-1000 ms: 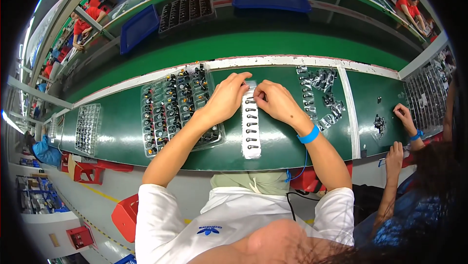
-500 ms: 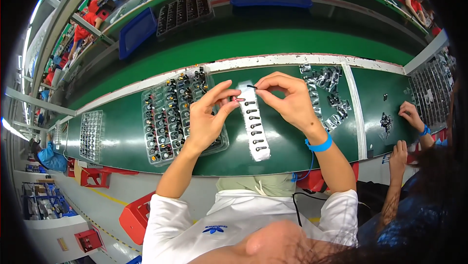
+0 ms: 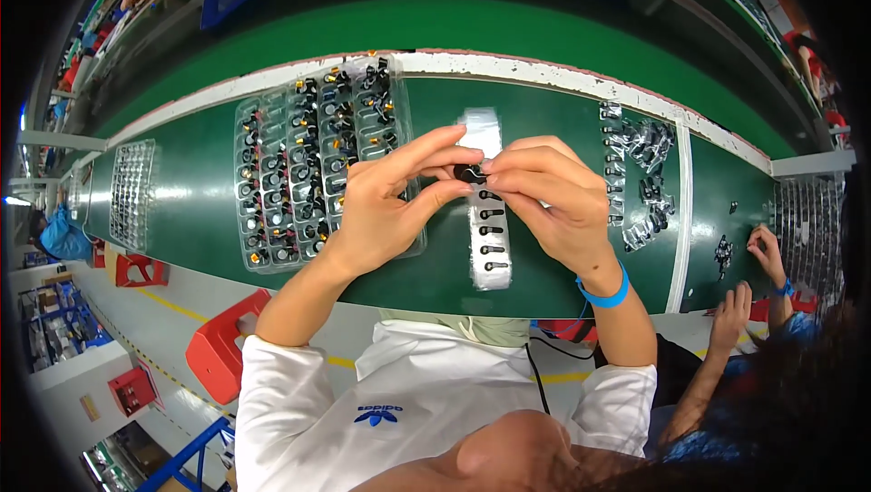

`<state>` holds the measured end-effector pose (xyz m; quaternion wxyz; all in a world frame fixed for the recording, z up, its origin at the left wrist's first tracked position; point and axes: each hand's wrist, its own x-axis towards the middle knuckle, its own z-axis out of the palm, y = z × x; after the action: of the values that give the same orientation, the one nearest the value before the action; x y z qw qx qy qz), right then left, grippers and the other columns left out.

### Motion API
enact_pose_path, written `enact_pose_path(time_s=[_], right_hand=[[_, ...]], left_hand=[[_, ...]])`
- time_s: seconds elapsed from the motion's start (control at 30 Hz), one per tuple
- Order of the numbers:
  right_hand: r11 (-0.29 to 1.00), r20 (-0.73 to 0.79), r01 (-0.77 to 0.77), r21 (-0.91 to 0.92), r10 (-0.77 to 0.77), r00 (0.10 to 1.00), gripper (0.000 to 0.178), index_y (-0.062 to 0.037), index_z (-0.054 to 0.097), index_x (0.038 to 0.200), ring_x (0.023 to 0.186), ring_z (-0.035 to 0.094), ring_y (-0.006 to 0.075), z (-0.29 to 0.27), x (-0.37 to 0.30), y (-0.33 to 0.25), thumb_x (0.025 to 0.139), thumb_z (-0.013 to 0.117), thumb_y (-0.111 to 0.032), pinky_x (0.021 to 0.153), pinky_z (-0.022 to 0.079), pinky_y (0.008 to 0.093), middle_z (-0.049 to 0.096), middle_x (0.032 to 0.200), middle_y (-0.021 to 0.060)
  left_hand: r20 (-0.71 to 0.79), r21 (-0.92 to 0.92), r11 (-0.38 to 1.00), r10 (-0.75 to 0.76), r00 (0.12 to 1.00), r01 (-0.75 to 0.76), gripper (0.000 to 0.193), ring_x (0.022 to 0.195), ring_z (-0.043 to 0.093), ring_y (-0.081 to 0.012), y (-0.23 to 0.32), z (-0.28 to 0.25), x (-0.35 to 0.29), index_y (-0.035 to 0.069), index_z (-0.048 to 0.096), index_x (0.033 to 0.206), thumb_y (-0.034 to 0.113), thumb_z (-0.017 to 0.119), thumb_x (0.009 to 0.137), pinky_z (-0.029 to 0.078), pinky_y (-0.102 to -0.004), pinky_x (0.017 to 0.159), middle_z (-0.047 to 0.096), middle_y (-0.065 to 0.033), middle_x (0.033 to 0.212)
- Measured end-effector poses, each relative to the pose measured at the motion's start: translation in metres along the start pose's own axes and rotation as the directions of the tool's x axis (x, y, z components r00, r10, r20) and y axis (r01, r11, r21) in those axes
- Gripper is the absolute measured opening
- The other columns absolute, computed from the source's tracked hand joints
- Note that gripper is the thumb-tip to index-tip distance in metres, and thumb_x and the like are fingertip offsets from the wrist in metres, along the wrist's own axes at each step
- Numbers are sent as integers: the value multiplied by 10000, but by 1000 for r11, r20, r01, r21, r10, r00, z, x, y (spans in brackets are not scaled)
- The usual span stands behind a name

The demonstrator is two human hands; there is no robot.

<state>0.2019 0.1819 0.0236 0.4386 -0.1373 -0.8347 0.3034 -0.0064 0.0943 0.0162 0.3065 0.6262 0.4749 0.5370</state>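
Note:
My left hand [image 3: 386, 206] is closed, its thumb and fingers pinching a small dark round part [image 3: 468, 173]. From the other side, my right hand [image 3: 553, 197] has its fingertips pressed together at the edge of that part, on a small black piece mostly hidden by the fingers. Both hands meet above a pale plastic strip [image 3: 491, 278]. Along the strip lies a row of small black lever-shaped pieces [image 3: 492, 231]; its upper end is bare, and the hands cover some of its middle. A blue wristband [image 3: 606, 289] circles my right wrist.
Left of my hands lies a clear compartment tray [image 3: 313, 174] full of small black and gold parts. Another tray [image 3: 133, 192] sits farther left. Bagged black pieces [image 3: 646, 152] are at the right. Beyond a white divider [image 3: 682, 220], another person's hand [image 3: 768, 251] rests near loose parts.
My hands have come together over the strip, bringing the black piece in the right against the part in the left. The view has shifted, too.

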Motion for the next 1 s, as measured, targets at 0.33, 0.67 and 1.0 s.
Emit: enact_pose_path(time_s=[0.33, 0.67, 1.0], right_hand=[[998, 43, 9, -62, -6, 999, 221, 32, 742, 959, 889, 733, 278, -1, -2, -5, 758, 806, 97, 742, 608, 331, 744, 1029, 143], [996, 47, -46, -78, 50, 998, 199, 30, 746, 972, 911, 729, 250, 1, -3, -10, 793, 795, 100, 736, 614, 320, 726, 1058, 141], [900, 90, -354, 256, 342, 935, 165, 55, 724, 1025, 909, 722, 198, 7, -7, -4, 865, 768, 59, 789, 616, 292, 726, 1036, 137]], left_hand=[[55, -47, 999, -9, 998, 11, 530, 1007, 737, -191, 1, -2, 0, -46, 591, 1393, -107, 736, 887, 607, -305, 864, 751, -192, 1178], [33, -217, 975, -32, 999, 39, 463, 1106, 717, -225, -5, 1, -1, -57, 619, 1344, -103, 727, 896, 590, -340, 950, 731, -183, 1206], [51, -22, 994, 112, 992, -111, 455, 1093, 719, -256, -2, -3, 1, -57, 655, 1295, -145, 736, 856, 585, -370, 966, 752, -192, 1153]])
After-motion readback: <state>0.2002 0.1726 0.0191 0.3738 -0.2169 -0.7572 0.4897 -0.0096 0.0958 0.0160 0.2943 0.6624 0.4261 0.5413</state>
